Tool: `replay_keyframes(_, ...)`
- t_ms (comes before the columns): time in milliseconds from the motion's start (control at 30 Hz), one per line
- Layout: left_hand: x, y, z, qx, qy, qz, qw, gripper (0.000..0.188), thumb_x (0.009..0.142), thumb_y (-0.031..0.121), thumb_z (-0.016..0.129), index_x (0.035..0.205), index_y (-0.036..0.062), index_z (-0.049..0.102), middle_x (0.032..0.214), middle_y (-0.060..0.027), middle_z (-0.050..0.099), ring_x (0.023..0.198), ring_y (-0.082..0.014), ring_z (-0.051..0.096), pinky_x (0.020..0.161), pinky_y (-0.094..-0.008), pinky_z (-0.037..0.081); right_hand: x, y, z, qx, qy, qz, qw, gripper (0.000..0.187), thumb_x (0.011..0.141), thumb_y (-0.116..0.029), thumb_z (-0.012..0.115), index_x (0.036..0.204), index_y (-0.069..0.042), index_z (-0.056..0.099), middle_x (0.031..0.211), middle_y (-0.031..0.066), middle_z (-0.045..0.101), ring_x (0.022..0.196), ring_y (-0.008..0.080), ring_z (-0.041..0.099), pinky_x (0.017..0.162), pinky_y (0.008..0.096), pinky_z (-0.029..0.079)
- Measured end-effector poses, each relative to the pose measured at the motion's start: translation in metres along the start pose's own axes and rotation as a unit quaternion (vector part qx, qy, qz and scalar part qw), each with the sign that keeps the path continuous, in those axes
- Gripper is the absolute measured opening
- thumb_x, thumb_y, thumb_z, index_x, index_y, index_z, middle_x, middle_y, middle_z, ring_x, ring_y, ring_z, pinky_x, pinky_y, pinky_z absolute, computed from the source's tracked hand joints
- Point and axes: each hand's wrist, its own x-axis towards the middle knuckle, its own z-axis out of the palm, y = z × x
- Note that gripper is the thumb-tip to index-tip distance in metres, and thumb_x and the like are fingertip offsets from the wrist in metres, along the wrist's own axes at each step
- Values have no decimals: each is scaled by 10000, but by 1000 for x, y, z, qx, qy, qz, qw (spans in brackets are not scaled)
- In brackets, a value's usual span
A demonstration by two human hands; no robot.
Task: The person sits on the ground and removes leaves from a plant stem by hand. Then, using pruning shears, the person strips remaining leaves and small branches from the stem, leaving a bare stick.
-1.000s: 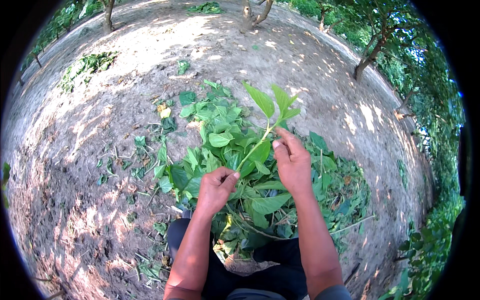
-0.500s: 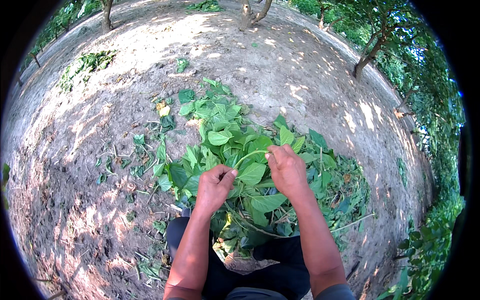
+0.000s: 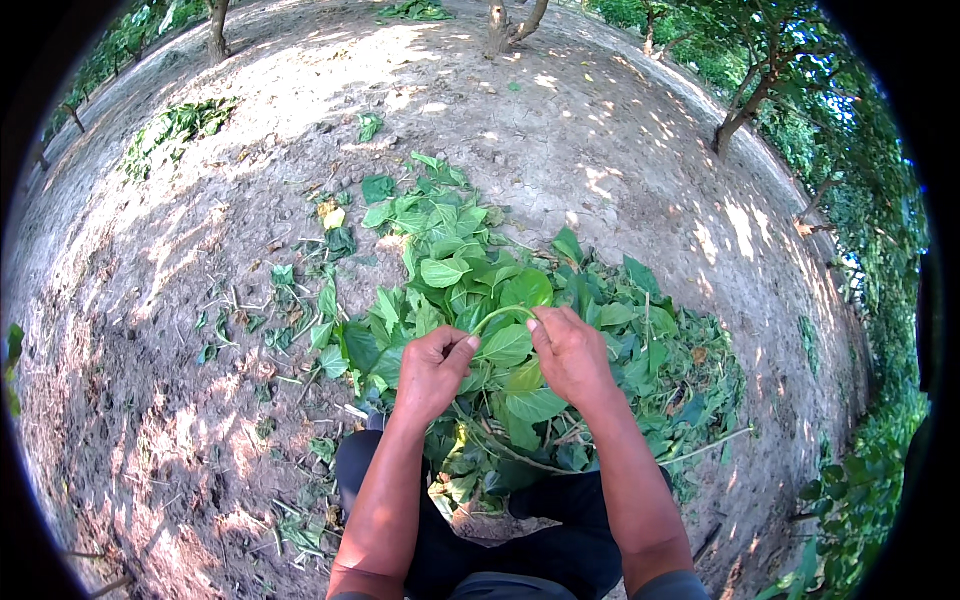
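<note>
Your left hand [image 3: 437, 368] is closed in a pinch, thumb laid against the bent forefinger and the other fingers curled in, and it has hold of one end of a slender, smooth, pale green leafy stem [image 3: 505, 310]. Your right hand [image 3: 572, 355] is closed much the same way, its thumb and fingertips gripping the stem farther along, so that it bows upward in a short arch between your two hands. The stem is in front of you, above a loose pile of broad, pointed, bright green leaves [image 3: 440, 235]; a broad green leaf [image 3: 508, 345] shows just under the arch, but you cannot tell whether it grows from the stem or lies on the pile. To the right of your right hand spreads a heap of darker, more crumpled green leaves and stalks [image 3: 690, 375], with a long, thin, pale twig [image 3: 705, 446] poking out beyond your right forearm. A small yellow leaf [image 3: 333, 217] lies left of the pile on the dry, grey-brown bare soil [image 3: 170, 330]. Farther off are a flattened clump of dark green leaves [image 3: 185, 125] and a forked brown tree trunk [image 3: 500, 30]. Your dark-trousered legs [image 3: 368, 468] are bent below your forearms.
</note>
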Motion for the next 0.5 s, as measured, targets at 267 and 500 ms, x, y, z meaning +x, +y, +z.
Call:
replay_keyframes(267, -1, -2, 3, -2, -24, -3, 1000, 177, 887, 151, 653, 843, -21, 644, 634, -10, 577, 559, -79, 557, 503, -238, 428, 0, 8, 9, 21, -7, 59, 998, 176, 910, -151, 547, 1008, -19, 609, 894, 188, 621, 776, 403, 611, 686, 461, 491)
replay_keyframes(500, 2, -8, 1, 18, 3, -4, 1000, 179, 884, 152, 656, 853, -24, 646, 630, -4, 568, 560, -74, 553, 507, -233, 424, -8, 16, 9, 76, -12, 57, 995, 152, 911, -140, 536, 963, -15, 606, 883, 203, 618, 813, 411, 604, 718, 468, 478)
